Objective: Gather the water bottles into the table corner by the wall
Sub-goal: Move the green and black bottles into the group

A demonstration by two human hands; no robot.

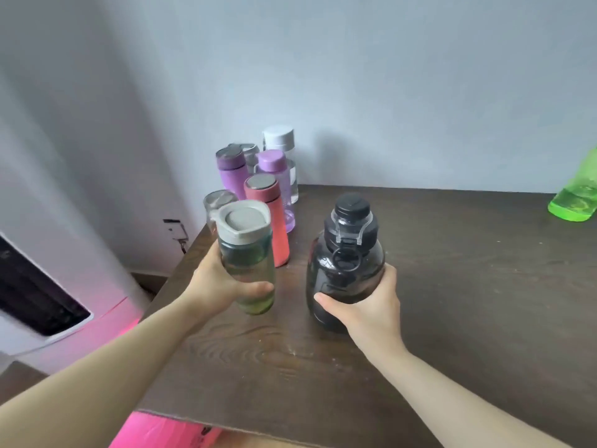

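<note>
My left hand (215,281) grips a clear greenish bottle with a grey lid (246,253), held near the table's left edge. My right hand (368,305) wraps around a big dark smoky jug with a black cap (347,253) that appears to stand on the dark wooden table (452,286). Behind them, in the far left corner by the wall, several bottles cluster: a coral one (269,221), two purple ones (230,171) (274,176), a clear one with a white cap (281,147) and a clear one with a metal lid (218,200).
A bright green bottle (576,198) sits at the table's far right, cut off by the frame. A white appliance with a dark panel (38,292) stands on the floor to the left of the table. Something pink (155,431) lies below the near edge.
</note>
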